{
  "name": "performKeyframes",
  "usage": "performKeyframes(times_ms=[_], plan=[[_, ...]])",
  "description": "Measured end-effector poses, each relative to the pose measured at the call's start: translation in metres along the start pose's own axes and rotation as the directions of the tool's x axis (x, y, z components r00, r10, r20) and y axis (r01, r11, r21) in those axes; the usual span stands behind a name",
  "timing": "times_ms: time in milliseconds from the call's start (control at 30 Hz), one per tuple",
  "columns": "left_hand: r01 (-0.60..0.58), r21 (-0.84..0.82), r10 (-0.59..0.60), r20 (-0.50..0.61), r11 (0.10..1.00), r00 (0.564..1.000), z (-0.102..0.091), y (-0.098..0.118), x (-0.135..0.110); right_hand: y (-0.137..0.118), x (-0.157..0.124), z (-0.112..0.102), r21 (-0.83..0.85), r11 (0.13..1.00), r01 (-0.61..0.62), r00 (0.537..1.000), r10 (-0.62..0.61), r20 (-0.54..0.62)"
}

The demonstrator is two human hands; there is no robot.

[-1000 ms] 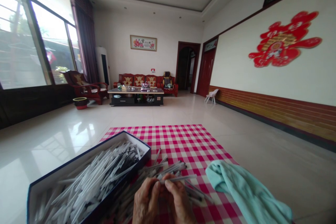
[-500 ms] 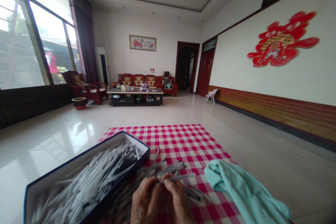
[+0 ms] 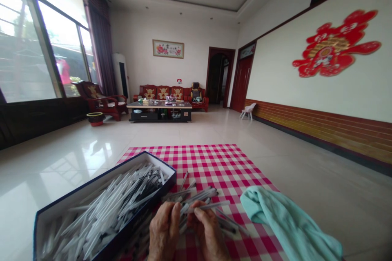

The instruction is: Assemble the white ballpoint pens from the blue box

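My right hand [image 3: 208, 228] is closed with thumb and fingers pinching a translucent pen barrel [image 3: 219, 204], which points to the right. Just left of it, my left hand [image 3: 163, 226] has its fingers drawn together; whatever they may hold is hidden. Under and beyond both hands lies a loose pile of clear pen pieces [image 3: 203, 193], some with dark ends. At left stands a long blue-edged box [image 3: 104, 181] full of white and clear pen parts [image 3: 107, 206], some with black pieces.
A pink-and-white checked cloth [image 3: 211, 163] covers the work surface. To the right a mint-green cloth [image 3: 284, 216] lies crumpled over its edge. Farther off are a low table [image 3: 159, 107], a red wooden sofa [image 3: 162, 89], an armchair [image 3: 101, 102] and a small white chair [image 3: 248, 110].
My hands have drawn slightly apart, the left one shifting left. The pen barrel remains in my right hand. The whole view has moved a little.
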State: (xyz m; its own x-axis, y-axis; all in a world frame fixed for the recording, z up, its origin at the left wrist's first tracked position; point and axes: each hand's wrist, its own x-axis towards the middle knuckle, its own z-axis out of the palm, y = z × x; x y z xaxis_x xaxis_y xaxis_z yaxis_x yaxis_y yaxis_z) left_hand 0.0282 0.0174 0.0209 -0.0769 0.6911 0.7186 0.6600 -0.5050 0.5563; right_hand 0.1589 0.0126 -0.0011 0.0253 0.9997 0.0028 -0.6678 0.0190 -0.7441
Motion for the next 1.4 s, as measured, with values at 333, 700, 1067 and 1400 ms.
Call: performKeyframes(times_ms=[333, 700, 1067, 1400], plan=[[0.024, 0.438, 0.032, -0.119, 0.898, 0.992, -0.044, -0.028, 0.040, 0.004, 0.004, 0.001, 0.020, 1.000, 0.003, 1.000, -0.004, 0.026], [0.028, 0.306, -0.079, 0.156, 0.952, 0.985, -0.050, -0.009, 0.043, 0.001, 0.002, 0.003, -0.010, 1.000, 0.015, 0.998, -0.015, 0.061], [-0.067, 0.156, -0.026, 0.528, 0.985, 0.849, -0.028, 0.015, 0.024, -0.001, 0.002, 0.003, 0.031, 1.000, 0.003, 0.999, -0.005, 0.048], [0.151, 0.255, -0.268, 0.528, 0.955, 0.806, -0.080, -0.002, 0.058, -0.003, 0.006, -0.001, 0.140, 0.990, 0.009, 0.998, 0.000, -0.069]])
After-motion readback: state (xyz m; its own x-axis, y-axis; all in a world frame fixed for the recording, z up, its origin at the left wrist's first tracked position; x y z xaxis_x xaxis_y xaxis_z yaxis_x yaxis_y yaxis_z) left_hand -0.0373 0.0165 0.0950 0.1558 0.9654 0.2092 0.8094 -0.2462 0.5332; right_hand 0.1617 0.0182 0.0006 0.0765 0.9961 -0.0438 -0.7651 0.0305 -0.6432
